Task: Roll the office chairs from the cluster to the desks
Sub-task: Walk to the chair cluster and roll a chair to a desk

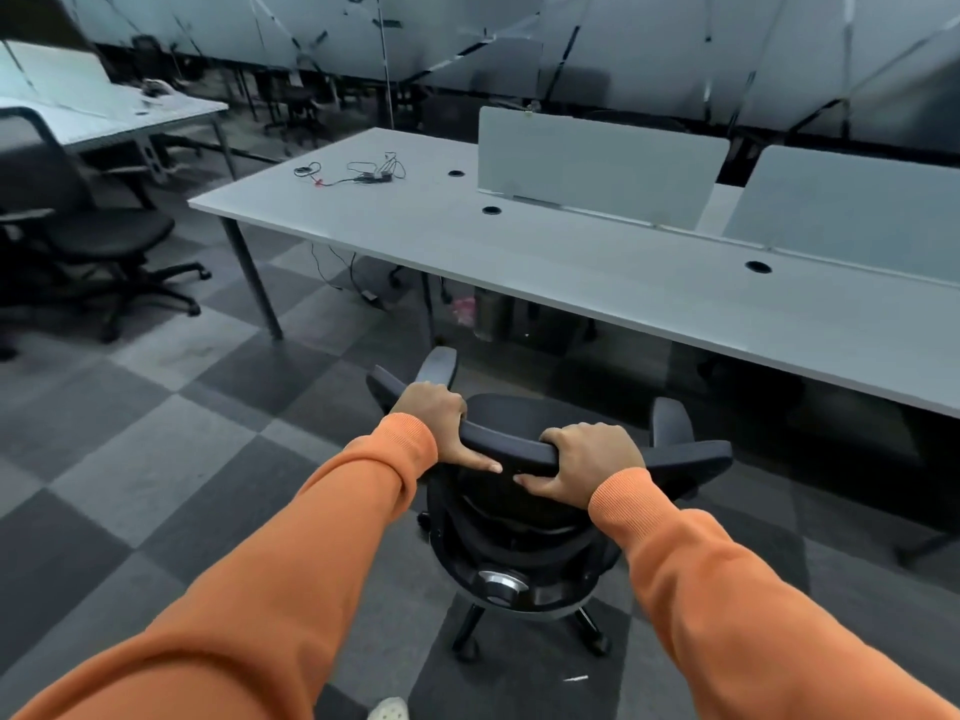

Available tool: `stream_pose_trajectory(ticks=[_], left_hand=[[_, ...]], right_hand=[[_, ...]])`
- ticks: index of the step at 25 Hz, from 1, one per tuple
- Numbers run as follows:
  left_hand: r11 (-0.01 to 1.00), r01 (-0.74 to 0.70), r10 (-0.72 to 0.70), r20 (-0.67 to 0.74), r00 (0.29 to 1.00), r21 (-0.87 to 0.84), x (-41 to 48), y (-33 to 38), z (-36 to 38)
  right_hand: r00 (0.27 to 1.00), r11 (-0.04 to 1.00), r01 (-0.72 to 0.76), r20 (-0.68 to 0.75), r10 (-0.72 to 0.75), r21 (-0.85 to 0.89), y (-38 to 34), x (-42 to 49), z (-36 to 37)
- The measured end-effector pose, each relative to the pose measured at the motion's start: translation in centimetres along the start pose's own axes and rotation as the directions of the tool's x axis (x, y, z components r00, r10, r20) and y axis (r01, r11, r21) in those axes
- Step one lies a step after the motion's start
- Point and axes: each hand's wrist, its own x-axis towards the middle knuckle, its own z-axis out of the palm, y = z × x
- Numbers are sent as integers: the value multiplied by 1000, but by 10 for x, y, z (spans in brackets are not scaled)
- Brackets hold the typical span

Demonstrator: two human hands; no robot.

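Office chair (511, 532) stands on the checkered carpet (156, 459) at centre, its backrest toward the person and the long grey desk (545, 262) near at 12 o'clock. The left hand (436, 415) and the right hand (589, 454) both grip the backrest's top rim, fingers curled over it. A second chair (104, 236) sits at 9 o'clock. What look like cables (358, 171) lie on the desk at 11 o'clock.

This is an open-plan office. A long white desk (519, 272) carries frosted divider screens (597, 163) and round cable ports (491, 210). Black swivel chairs (109, 236) stand on castors, grey checkered carpet tiles (156, 433) cover the floor, and frosted glass partitions (467, 39) close off the far side.
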Motion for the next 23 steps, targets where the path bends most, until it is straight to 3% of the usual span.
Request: stream_pose_trajectory(ticks=[16,23], left_hand=[[998,47,-50,-101,994,-28,-13,-210,36],[993,110,-113,-66,991,-43,-28,-304,49]], right_hand=[[994,995,104,-15,-104,8,-152,155,-20],[989,987,145,-38,-143,67,-222,223,-20]])
